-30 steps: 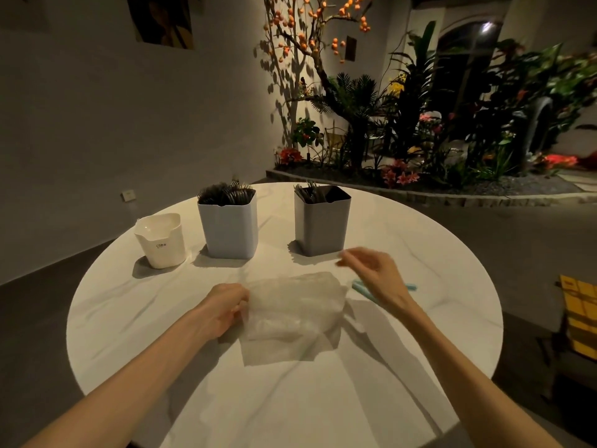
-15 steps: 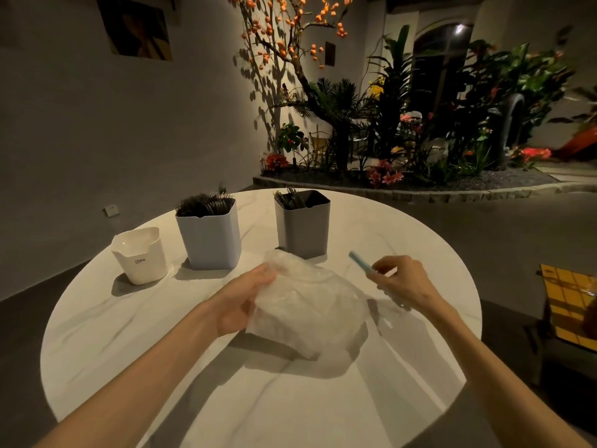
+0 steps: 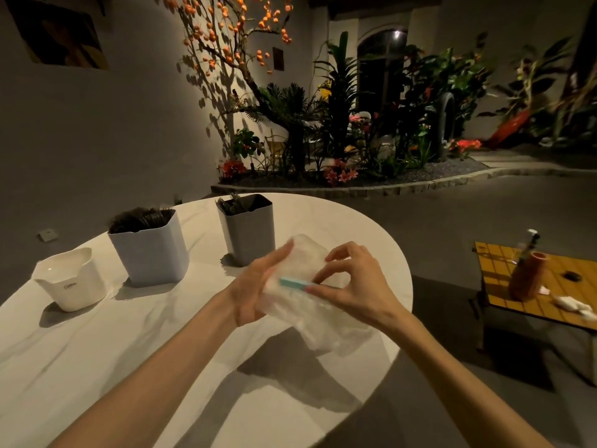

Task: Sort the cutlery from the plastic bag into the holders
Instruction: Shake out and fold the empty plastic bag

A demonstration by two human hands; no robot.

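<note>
A crumpled clear plastic bag [image 3: 326, 321] hangs above the round white table [image 3: 129, 367]. My left hand [image 3: 258, 286] grips its left side. My right hand [image 3: 352, 286] pinches a thin turquoise stick-like item [image 3: 292, 282] against the front of the bag. Three holders stand at the back left: a low white one [image 3: 72, 279], a tall light one [image 3: 150, 250] packed with dark cutlery, and a grey one [image 3: 250, 231] with some dark cutlery inside. What the bag contains is hidden.
The table's right edge curves just beside the bag. A low yellow side table [image 3: 536, 282] with a brown vase [image 3: 526, 276] stands on the floor at the right. A planted bed with a tree [image 3: 290, 130] lies beyond the table.
Both hands have lifted the bag off the table and come together. My right hand picked the turquoise item off the table and brought it to the bag. The camera view shifted right.
</note>
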